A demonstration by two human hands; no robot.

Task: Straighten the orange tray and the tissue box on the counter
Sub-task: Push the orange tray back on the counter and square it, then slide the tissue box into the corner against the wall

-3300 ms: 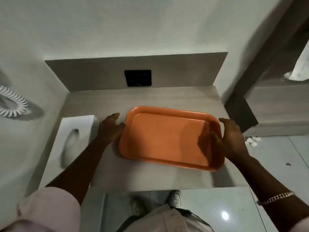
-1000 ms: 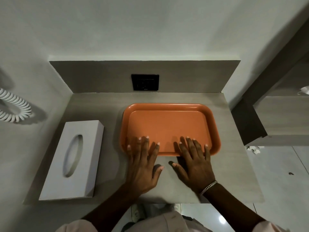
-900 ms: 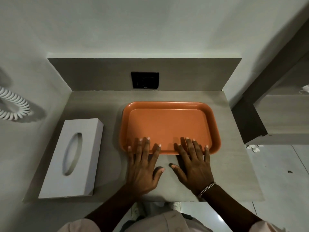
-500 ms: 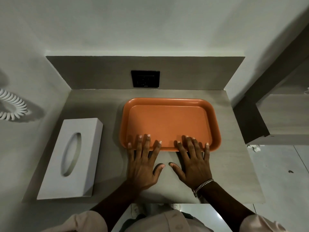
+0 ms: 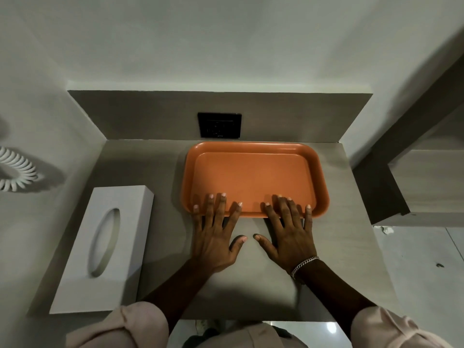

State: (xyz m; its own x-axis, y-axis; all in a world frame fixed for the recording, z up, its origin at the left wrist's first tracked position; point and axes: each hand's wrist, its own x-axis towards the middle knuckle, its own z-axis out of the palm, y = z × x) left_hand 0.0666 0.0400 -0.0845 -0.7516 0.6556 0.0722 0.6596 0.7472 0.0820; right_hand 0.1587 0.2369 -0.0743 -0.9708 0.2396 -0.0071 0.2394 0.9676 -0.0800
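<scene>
The orange tray (image 5: 253, 174) lies flat on the grey counter (image 5: 346, 247), its far rim against the back panel, its sides square to the counter. My left hand (image 5: 216, 234) and my right hand (image 5: 288, 232) rest flat on the counter, fingers spread, fingertips over the tray's near rim. Neither hand grips anything. The white tissue box (image 5: 105, 247) sits at the counter's left, its oval slot on top, angled slightly with its near end further left.
A black socket plate (image 5: 219, 125) is set in the back panel just above the tray. A white coiled cord (image 5: 15, 172) hangs on the left wall. A wooden shelf unit (image 5: 426, 182) stands to the right, with tiled floor below.
The tray has gone from skewed to square and has slid back against the back panel. My hands moved from its sides to its near rim and pushed it away.
</scene>
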